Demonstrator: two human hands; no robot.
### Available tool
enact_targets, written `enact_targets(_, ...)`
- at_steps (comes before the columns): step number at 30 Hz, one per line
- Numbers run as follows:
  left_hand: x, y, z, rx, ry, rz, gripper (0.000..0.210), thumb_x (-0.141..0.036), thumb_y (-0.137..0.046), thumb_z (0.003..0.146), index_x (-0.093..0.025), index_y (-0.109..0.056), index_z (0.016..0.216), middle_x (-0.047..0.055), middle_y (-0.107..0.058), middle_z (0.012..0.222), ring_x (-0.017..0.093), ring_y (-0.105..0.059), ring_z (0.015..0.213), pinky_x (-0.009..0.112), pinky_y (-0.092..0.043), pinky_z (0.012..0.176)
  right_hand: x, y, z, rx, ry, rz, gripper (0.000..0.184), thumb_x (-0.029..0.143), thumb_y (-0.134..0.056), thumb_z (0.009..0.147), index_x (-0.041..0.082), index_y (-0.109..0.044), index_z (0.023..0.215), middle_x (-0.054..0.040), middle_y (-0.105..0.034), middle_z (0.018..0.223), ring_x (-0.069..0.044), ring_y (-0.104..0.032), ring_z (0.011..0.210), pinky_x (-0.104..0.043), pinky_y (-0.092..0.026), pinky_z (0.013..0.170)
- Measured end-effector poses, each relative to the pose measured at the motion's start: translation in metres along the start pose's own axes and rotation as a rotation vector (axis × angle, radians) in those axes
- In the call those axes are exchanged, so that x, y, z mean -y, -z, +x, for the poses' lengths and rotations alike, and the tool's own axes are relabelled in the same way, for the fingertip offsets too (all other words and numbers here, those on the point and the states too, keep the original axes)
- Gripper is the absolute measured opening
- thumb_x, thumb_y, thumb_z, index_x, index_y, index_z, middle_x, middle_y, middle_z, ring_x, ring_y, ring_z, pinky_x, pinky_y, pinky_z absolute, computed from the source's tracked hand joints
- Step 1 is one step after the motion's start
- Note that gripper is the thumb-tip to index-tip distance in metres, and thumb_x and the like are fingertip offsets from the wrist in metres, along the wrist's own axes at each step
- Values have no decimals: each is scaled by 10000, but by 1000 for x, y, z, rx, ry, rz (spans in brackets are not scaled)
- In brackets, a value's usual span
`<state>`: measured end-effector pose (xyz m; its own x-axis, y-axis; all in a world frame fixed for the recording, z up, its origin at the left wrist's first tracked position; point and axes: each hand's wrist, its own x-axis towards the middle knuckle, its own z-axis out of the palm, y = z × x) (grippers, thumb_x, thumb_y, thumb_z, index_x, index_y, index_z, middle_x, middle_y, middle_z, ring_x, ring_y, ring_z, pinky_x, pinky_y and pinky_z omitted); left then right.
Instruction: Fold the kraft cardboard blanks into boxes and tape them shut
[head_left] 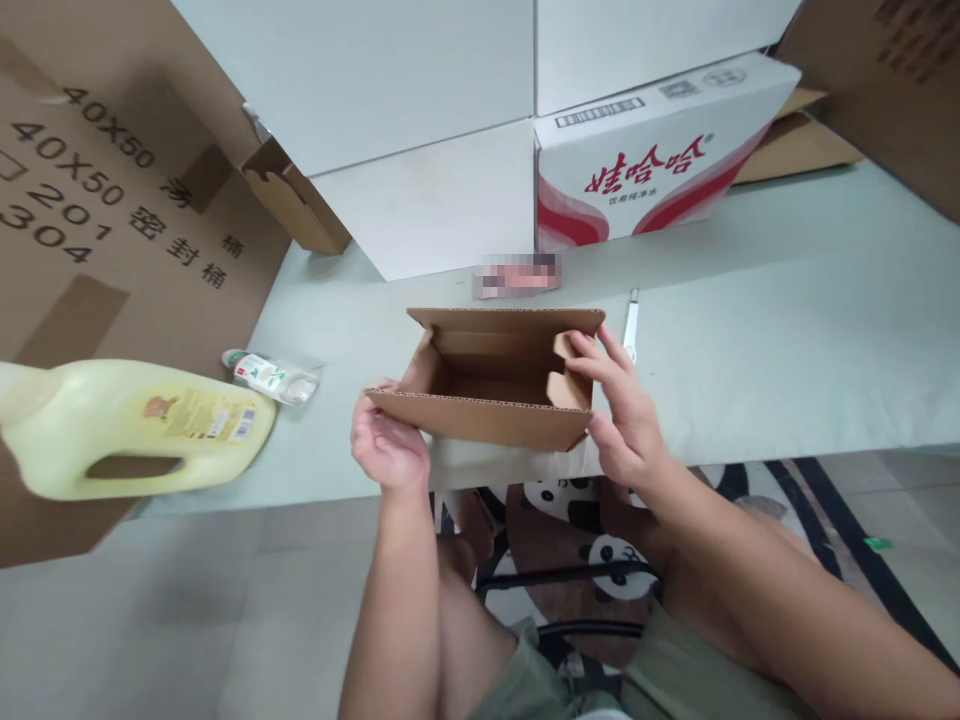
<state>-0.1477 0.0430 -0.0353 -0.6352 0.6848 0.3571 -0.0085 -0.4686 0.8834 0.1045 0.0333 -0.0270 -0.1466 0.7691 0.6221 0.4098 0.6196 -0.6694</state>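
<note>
A small brown cardboard box (480, 421) is held near the table's front edge, its top flaps spread so that I see down into the hollow inside. My left hand (390, 440) is closed round its left end, with the fingers partly hidden behind the near flap. At the right end my right hand (624, 405) grips the box, its thumb by the near corner and its fingers over the right side flap. Just beyond that hand lies a slim white-handled tool (631, 325), probably a utility knife. Behind the box rests a flat item (517, 277) with a blurred surface.
A yellow jug (142, 400) and a clear plastic bottle (274, 377) lie on the left. Large white boxes (435, 200) and a red-and-white water carton (637, 180) line the back. Big brown cartons (112, 230) flank the table (787, 330).
</note>
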Motion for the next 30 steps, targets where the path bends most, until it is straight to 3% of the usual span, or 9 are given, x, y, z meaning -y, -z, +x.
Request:
enact_targets(5, -2, 3, 1, 114, -145, 129, 546, -711, -516, 815, -212, -586, 604, 62, -645, 766, 226, -637, 802, 386, -512, 796, -4, -8, 6, 19, 55, 124, 611, 606, -222, 995, 304, -674, 1274, -49, -621, 1442, -339, -433, 1474, -621, -263, 1257)
enact_targets(8, 0, 3, 2, 100, -132, 173, 491, -648, -636, 813, -202, -590, 612, 18, -565, 666, 173, -569, 684, 316, -466, 696, -3, -14, 9, -1, 45, 105, 443, 518, -354, 1002, 330, -668, 1252, -49, -687, 1324, -319, -574, 1347, -610, -281, 1257)
enact_targets(10, 1, 2, 2, 98, -78, 199, 428, -575, -703, 807, -195, -593, 645, -7, -517, 657, 140, -513, 640, 275, -421, 640, -3, -19, 8, -49, -33, 91, 386, 416, -387, 1007, 342, -596, 1322, -56, -683, 1305, -300, -566, 1355, -603, -301, 1250)
enact_targets(14, 2, -1, 3, 133, -100, 210, 322, -521, -698, 832, -202, -680, 876, 41, -645, 877, 187, -618, 851, 300, -478, 792, -6, -25, 3, -163, -169, 91, 528, 431, -436, 983, 363, -351, 1499, -79, -412, 1576, -288, -358, 1514, -559, -395, 1201)
enact_targets(17, 2, 0, 4, 171, -120, 217, 422, -508, -717, 808, -249, -644, 1133, 81, -674, 1153, 229, -630, 1057, 360, -487, 934, -13, -21, 4, -92, -207, 106, 685, 467, -472, 963, 403, -169, 1574, -38, -148, 1703, -291, -220, 1573, -538, -389, 1204)
enact_targets(20, 5, 5, 6, 211, -104, 267, 521, -550, -702, 796, -273, -607, 1227, 94, -638, 1292, 239, -622, 1078, 386, -492, 953, -17, -13, 6, -1, -195, 129, 794, 490, -467, 950, 403, -22, 1601, -67, -248, 1666, -298, -333, 1522, -543, -410, 1182)
enact_targets(23, 8, 10, 8, 225, -122, 292, 572, -582, -693, 787, -281, -617, 1268, 97, -598, 1388, 252, -629, 1088, 404, -500, 962, -16, -8, 7, -11, -123, 102, 662, 447, -505, 928, 402, -280, 1549, -87, -451, 1476, -314, -454, 1422, -550, -418, 1176)
enact_targets(26, 9, 12, 11, 299, -167, 319, 422, -536, -655, 843, -274, -708, 1170, 80, -629, 1367, 282, -605, 1214, 443, -468, 1052, -14, -6, 6, -27, -107, 40, 363, 390, -507, 922, 331, -622, 1261, -98, -491, 1351, -361, -436, 1426, -569, -363, 1214)
enact_targets(30, 9, 10, 15, 379, -214, 307, 263, -436, -617, 894, -259, -784, 994, 57, -714, 1222, 269, -618, 1226, 464, -426, 1120, -17, -7, 4, -37, -76, 57, 331, 377, -495, 932, 291, -658, 1207, -101, -494, 1350, -381, -431, 1426, -596, -337, 1217)
